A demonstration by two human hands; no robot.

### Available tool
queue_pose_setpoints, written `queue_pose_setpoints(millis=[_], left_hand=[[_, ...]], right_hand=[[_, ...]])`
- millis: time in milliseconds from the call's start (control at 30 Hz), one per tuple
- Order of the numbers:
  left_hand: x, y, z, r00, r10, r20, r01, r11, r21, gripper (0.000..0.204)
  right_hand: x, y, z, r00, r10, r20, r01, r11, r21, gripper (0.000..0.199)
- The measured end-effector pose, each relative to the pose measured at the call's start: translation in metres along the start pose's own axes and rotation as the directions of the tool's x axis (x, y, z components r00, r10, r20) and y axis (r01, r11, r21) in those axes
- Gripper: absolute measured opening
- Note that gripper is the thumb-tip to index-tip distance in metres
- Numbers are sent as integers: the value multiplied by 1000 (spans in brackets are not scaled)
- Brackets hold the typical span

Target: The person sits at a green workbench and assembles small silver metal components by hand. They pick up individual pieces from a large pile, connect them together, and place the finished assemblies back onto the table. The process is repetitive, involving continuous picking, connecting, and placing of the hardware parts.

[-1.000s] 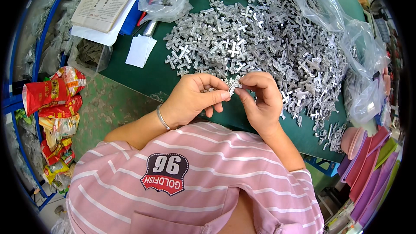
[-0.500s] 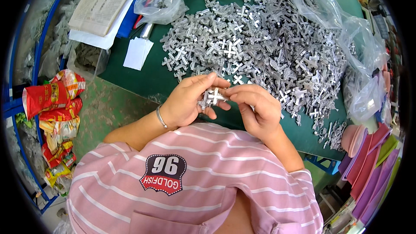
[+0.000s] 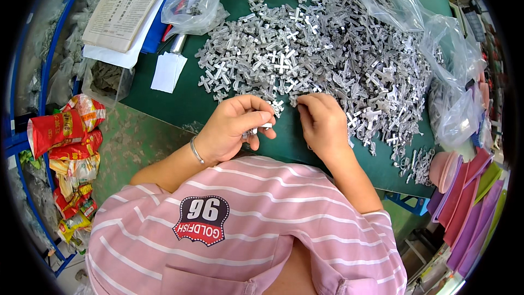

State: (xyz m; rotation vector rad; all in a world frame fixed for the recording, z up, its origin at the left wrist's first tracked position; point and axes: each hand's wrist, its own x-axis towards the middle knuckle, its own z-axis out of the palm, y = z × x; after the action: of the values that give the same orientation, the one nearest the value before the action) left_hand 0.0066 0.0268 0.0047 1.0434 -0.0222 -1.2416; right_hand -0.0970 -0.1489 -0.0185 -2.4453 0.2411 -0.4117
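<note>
A broad heap of small silver metal cross pendants (image 3: 327, 43) covers much of the green tabletop, with some leaf-shaped pieces among them. My left hand (image 3: 234, 125) is curled round a few cross pendants (image 3: 252, 131) at the near edge of the table, its thumb pressed over them. Just past its fingertips lie more crosses (image 3: 277, 108). At the near edge of the heap, my right hand (image 3: 325, 125) has its fingers bent down and drawn together. A small grey bit shows at its fingertips, too hidden to make out.
Clear plastic bags (image 3: 194, 8) lie at the back and right of the heap. White paper slips (image 3: 168, 72) and a printed sheet (image 3: 131, 8) are on the left. Silver chain-like pieces (image 3: 420, 166) sit by a pink stack of bowls (image 3: 443, 168). Red snack packets (image 3: 57, 131) hang on a blue rack.
My right hand has drawn away from the left one and reached to the heap's near edge. My left hand has closed further over its crosses. The view has shifted slightly.
</note>
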Motion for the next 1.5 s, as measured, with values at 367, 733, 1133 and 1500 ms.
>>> queue_pose_setpoints(millis=[367,733,1133,1500], left_hand=[[1,-2,10,996,81,-26,-75,982,172,16],[-3,7,-5,988,-105,114,132,955,-266,24],[-9,5,-18,980,159,-118,-161,987,-10,10],[-7,6,-14,968,188,-166,-182,982,51,9]], right_hand=[[-3,-11,-18,732,337,593,-622,-26,783,15],[17,-43,-17,987,-161,-18,151,872,465,13],[48,-25,24,995,-6,-104,31,971,238,7],[36,-26,23,995,86,42,-96,855,510,11]])
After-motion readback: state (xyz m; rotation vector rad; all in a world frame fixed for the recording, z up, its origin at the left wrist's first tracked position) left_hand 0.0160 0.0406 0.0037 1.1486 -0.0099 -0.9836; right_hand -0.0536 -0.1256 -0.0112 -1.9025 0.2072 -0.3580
